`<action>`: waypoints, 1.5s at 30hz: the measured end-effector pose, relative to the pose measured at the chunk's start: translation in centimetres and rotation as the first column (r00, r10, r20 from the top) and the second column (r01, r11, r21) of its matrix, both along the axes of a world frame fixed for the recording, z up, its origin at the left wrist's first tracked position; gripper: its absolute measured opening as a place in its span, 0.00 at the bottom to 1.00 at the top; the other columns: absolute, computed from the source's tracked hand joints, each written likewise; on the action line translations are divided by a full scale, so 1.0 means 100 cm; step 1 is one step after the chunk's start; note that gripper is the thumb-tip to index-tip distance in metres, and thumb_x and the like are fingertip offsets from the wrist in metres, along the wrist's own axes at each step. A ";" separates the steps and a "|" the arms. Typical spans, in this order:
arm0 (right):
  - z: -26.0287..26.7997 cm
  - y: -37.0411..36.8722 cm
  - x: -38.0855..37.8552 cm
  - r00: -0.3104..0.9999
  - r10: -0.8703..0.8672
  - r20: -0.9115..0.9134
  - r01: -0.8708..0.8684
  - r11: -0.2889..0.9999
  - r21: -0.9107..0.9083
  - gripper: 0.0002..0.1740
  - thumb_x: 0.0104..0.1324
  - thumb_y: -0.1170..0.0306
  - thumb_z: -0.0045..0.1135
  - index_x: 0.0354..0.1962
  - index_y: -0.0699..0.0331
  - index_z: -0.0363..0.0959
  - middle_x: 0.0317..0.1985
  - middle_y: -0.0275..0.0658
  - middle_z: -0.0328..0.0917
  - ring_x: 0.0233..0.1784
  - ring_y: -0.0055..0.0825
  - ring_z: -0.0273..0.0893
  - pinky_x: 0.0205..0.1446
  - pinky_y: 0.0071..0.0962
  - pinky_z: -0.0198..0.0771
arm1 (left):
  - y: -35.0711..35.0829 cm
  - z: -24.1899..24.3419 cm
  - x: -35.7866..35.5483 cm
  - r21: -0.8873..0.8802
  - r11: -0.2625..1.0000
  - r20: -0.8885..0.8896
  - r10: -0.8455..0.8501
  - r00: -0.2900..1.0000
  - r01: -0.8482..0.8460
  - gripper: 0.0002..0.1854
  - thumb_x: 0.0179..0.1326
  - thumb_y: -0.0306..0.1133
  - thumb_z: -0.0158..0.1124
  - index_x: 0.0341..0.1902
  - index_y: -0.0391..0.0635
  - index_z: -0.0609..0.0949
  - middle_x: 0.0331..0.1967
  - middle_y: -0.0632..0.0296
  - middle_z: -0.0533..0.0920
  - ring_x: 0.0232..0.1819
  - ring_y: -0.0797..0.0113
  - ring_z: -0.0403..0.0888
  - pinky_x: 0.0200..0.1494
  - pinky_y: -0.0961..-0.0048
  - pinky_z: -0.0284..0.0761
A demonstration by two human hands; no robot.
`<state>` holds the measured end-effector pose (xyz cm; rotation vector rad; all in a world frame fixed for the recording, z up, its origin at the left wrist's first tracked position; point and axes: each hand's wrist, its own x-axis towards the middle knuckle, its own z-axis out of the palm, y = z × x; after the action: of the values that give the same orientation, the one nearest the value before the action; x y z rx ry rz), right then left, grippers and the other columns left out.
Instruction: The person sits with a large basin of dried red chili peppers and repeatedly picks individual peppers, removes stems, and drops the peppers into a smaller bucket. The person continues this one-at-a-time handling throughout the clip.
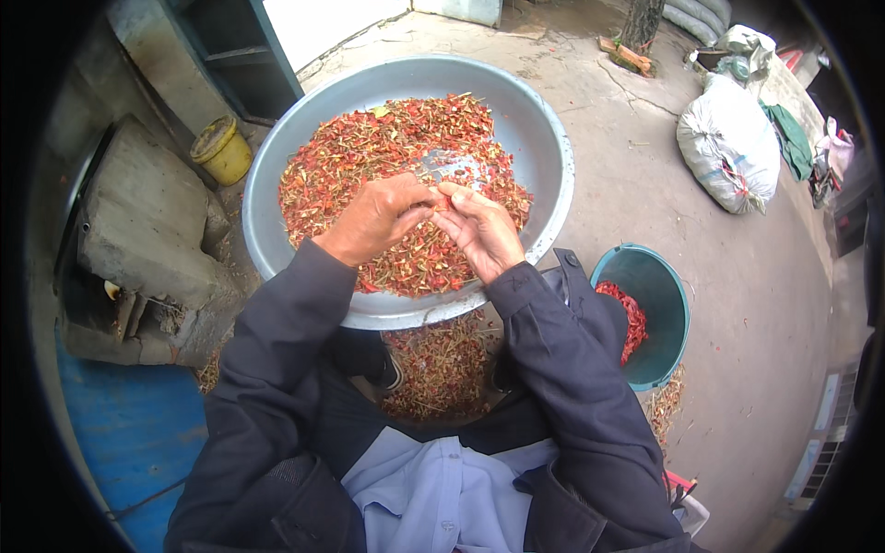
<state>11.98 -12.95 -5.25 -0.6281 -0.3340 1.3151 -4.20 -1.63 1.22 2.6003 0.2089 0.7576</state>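
Both hands meet above a wide grey basin [546,131], which holds a heap of broken dried red chili pieces [394,138] mixed with pale stems. My left hand [384,216] comes in from the left, its thumb and fingers pinched at a small red piece [444,202], seemingly chili. Palm partly up, my right hand [482,228] pinches the same piece from the right, with the fingertips of the two hands close together. A bare patch of basin floor shows just behind the hands. Fingers hide most of the small piece.
A teal bucket [667,339] with red chili pieces [630,321] stands at the right. Stems and chili bits [442,366] lie on the ground between my feet. At the left are a concrete block structure [148,214] and a yellow bucket [231,155]. A white sack [729,142] sits at upper right.
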 end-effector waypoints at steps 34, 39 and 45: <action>0.048 -0.033 0.078 0.922 -0.326 -0.210 0.354 0.929 0.112 0.14 0.79 0.71 0.47 0.51 0.77 0.71 0.52 0.55 0.76 0.58 0.45 0.79 0.65 0.39 0.80 | 0.023 -0.003 -0.020 -0.356 0.933 -0.577 -0.266 0.772 0.055 0.08 0.64 0.28 0.67 0.42 0.36 0.86 0.31 0.54 0.87 0.32 0.60 0.87 0.39 0.63 0.81; 0.051 -0.039 0.086 0.897 -0.369 -0.242 0.405 0.906 0.123 0.14 0.78 0.72 0.48 0.52 0.78 0.71 0.53 0.55 0.76 0.59 0.45 0.78 0.66 0.41 0.79 | 0.027 -0.052 0.025 -0.171 0.982 -0.497 -0.155 0.854 0.079 0.10 0.61 0.30 0.68 0.43 0.37 0.87 0.38 0.50 0.89 0.41 0.51 0.88 0.48 0.58 0.83; 0.050 -0.045 0.091 0.902 -0.350 -0.253 0.390 0.912 0.126 0.15 0.79 0.72 0.48 0.55 0.77 0.72 0.55 0.54 0.78 0.60 0.45 0.79 0.66 0.39 0.79 | 0.013 -0.090 0.081 -0.091 0.970 -0.385 -0.242 0.891 0.224 0.17 0.59 0.25 0.67 0.53 0.40 0.85 0.47 0.48 0.84 0.50 0.45 0.84 0.54 0.53 0.81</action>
<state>21.04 -17.41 -0.25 -0.3651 -0.1302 0.9630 3.87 -0.32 -7.82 2.6462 0.0251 0.1377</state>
